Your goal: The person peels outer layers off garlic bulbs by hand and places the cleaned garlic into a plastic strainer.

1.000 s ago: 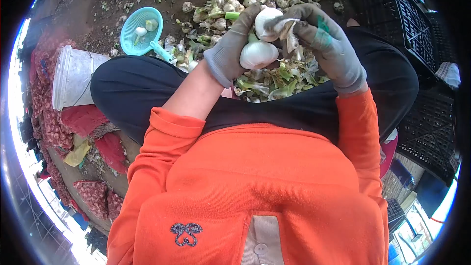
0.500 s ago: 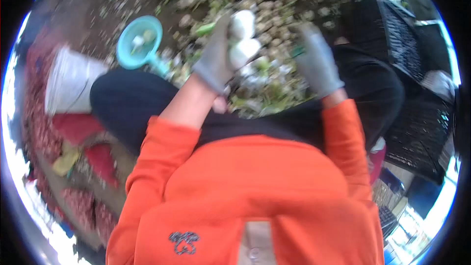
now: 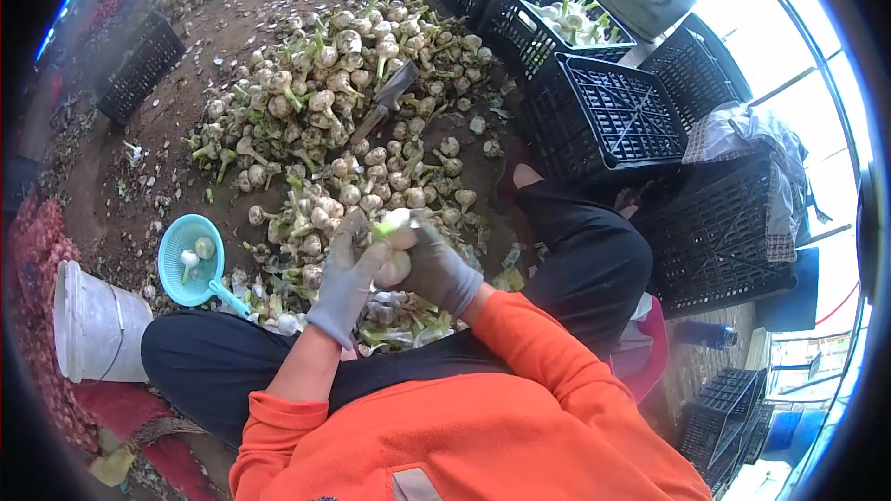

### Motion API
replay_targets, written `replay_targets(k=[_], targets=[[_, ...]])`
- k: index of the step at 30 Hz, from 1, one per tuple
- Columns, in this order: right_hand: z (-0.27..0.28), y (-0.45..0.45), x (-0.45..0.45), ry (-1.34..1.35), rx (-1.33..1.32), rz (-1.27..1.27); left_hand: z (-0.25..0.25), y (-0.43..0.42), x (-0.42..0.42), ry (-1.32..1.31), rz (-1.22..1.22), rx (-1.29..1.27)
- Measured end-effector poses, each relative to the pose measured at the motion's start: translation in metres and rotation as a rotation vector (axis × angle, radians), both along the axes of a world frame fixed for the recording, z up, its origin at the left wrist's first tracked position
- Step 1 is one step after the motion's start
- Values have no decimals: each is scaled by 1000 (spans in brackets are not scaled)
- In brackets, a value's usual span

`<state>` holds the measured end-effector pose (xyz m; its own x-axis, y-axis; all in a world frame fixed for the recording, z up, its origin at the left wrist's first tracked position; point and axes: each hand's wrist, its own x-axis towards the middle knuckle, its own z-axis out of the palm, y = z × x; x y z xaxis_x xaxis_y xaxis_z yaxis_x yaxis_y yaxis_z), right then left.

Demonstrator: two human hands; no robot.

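Note:
My left hand (image 3: pixel 342 283), in a dirty grey glove, is closed around garlic bulbs in front of my lap. Pressed against the same bulbs from the other side is my gloved right hand (image 3: pixel 440 269), its fingers curled. Between them show a pale lower garlic bulb (image 3: pixel 394 269) and an upper one with a bit of green stem (image 3: pixel 399 228). Fingers partly hide both bulbs. Just beyond lies a large heap of untrimmed garlic (image 3: pixel 320 97) with short stems. Below the hands are loose peelings and leaves (image 3: pixel 408 320).
A cleaver (image 3: pixel 397 85) rests on the heap. A turquoise strainer (image 3: pixel 170 269) with two bulbs lies left, near a white bucket (image 3: pixel 102 325). Black crates (image 3: pixel 640 116) stand at right, some filled with garlic (image 3: pixel 580 23). Another black crate (image 3: pixel 139 65) is far left.
My right hand, apart from the left before, has come over to the bulbs in the left hand. The view has tilted up, showing more of the heap and crates.

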<state>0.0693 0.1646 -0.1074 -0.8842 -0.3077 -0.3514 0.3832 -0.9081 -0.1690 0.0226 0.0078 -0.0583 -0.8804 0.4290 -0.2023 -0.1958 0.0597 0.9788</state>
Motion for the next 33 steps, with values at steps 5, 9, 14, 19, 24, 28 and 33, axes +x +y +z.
replay_targets(k=[5, 9, 14, 19, 24, 28, 33], targets=[[57, 93, -54, 165, 584, -388, 4, -1, -9, -213, 169, 127], [160, 236, -125, 516, 1790, -727, 9, -8, -13, -149, 164, 86], [85, 384, -175, 606, 707, -78, -15, -18, -37, -399, 445, 403], [-61, 171, -119, -205, 1025, -301, -5, -40, -47, -400, 579, 533], [-151, 129, -94, -13, 1930, 239, -6, -47, -52, -428, 672, 496], [-117, 137, -116, 130, 2205, 367, -8, -45, -52, -483, 644, 519], [-164, 124, -133, 201, 2223, 664, -17, -41, -51, -508, 633, 398]])
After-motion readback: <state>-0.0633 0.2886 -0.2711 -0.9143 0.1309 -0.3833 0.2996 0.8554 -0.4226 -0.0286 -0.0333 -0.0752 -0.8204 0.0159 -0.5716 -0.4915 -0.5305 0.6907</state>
